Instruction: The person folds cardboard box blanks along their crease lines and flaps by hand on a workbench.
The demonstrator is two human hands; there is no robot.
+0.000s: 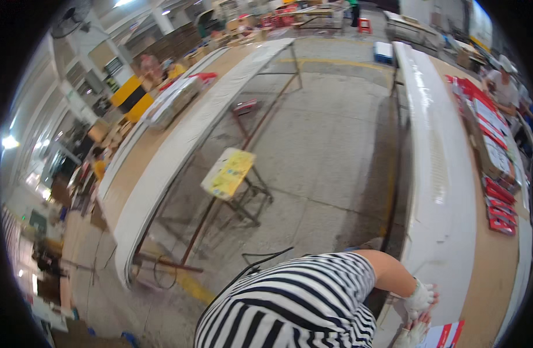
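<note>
Your hands are at the desk (pixel 446 243), between four and five o'clock from the middle of the view. Your left hand (pixel 422 298), in a white glove with bare fingertips, lies over the pale covering with fingers toward three o'clock; I cannot tell whether they pinch anything. Your right hand (pixel 415 334), gloved alike, is just beside it at six o'clock, too small and cropped to show whether it is grasping or free. The red-and-white printed piece (pixel 444 335) lies on the desk at about three o'clock from that right hand; contact is unclear. I judge the step to be close two-handed handling around this piece; a next move calls for fingertips placed clearly on its near edge.
</note>
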